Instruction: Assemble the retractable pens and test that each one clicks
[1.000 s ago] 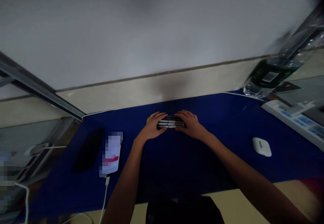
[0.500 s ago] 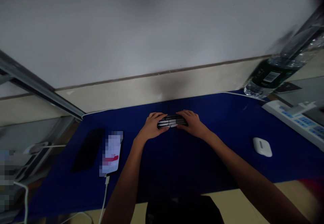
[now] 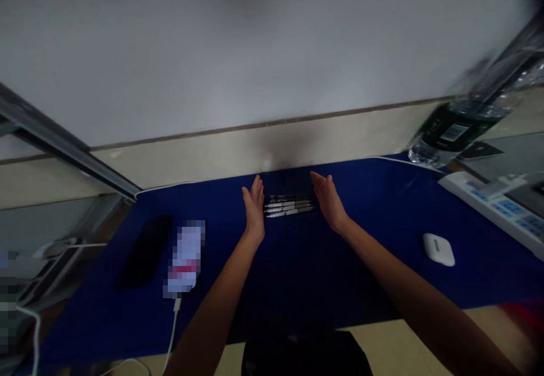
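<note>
Several pens (image 3: 289, 208) lie side by side on the blue table cover (image 3: 297, 274), their lengths running left to right. My left hand (image 3: 255, 208) stands on edge at their left ends, palm facing them, fingers stretched out. At the right ends, my right hand (image 3: 328, 201) is held the same way, palm inward and fingers extended. Neither hand grips anything. Whether the palms touch the pen ends I cannot tell.
On the left lie a lit phone (image 3: 185, 260) on a white cable (image 3: 172, 330) and a dark flat object (image 3: 145, 251). To the right are a white earbud case (image 3: 438, 249), a power strip (image 3: 493, 208) and a water bottle (image 3: 453, 132). A wall (image 3: 272, 53) rises behind.
Both hands have let go of the pens and opened, turning from a grip over the ends to flat, upright palms at either side. The pens now lie uncovered.
</note>
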`<action>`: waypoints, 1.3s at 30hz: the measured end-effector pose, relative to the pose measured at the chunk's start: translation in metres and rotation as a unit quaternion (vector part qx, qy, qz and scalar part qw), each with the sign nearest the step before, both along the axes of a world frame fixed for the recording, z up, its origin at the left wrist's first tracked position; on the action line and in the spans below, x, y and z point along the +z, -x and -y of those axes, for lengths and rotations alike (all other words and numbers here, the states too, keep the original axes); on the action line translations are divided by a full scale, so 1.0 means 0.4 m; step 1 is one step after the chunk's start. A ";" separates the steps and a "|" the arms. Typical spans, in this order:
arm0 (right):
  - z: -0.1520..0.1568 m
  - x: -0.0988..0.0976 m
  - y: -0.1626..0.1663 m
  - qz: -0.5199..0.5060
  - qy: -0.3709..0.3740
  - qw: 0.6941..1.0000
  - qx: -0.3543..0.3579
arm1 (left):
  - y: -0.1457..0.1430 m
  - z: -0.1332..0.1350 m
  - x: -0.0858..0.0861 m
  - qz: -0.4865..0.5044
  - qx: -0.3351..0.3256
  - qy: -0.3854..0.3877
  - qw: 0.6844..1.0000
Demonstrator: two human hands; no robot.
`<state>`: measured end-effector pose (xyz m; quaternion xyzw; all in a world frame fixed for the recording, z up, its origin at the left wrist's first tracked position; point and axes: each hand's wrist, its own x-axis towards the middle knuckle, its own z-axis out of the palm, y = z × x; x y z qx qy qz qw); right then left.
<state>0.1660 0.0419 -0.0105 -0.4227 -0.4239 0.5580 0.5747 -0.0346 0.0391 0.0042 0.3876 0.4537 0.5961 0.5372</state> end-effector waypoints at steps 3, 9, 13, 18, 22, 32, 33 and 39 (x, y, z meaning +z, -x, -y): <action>0.007 0.001 0.010 -0.015 -0.004 1.000 0.007 | 0.003 0.000 0.004 0.028 0.005 0.003 1.000; 0.011 -0.004 0.020 -0.011 -0.007 1.000 0.027 | -0.001 -0.003 -0.002 0.024 -0.007 -0.003 1.000; 0.009 -0.009 0.018 -0.013 -0.016 0.999 0.032 | -0.005 0.000 -0.006 0.011 -0.013 -0.009 1.000; 0.006 -0.012 0.013 0.011 -0.022 0.999 0.037 | -0.006 0.002 -0.006 -0.026 -0.026 -0.010 0.999; 0.006 -0.009 0.011 0.027 -0.019 0.999 0.036 | -0.005 0.002 -0.004 -0.059 -0.027 -0.012 0.998; 0.019 0.018 0.017 0.014 -0.017 0.999 0.031 | -0.008 0.003 -0.004 -0.029 -0.029 -0.019 0.999; 0.019 0.018 0.017 0.009 -0.016 0.999 0.032 | -0.008 0.003 -0.004 -0.028 -0.030 -0.019 0.999; 0.019 0.014 0.017 0.016 -0.022 0.999 0.028 | -0.005 -0.001 -0.003 -0.026 -0.040 -0.025 0.999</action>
